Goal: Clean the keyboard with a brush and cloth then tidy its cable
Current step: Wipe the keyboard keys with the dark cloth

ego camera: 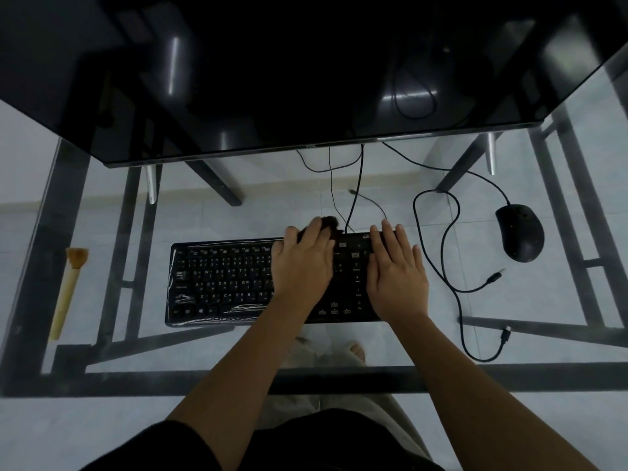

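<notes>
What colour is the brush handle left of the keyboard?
The brush handle is pale tan, like light wood; the head view shows it.

black keyboard (221, 280) flat on glass worktop (238, 219), dark cloth (329, 223) bunched at its far edge, cable (355, 192) trailing back, tan brush (68, 290) lying well left.
</notes>
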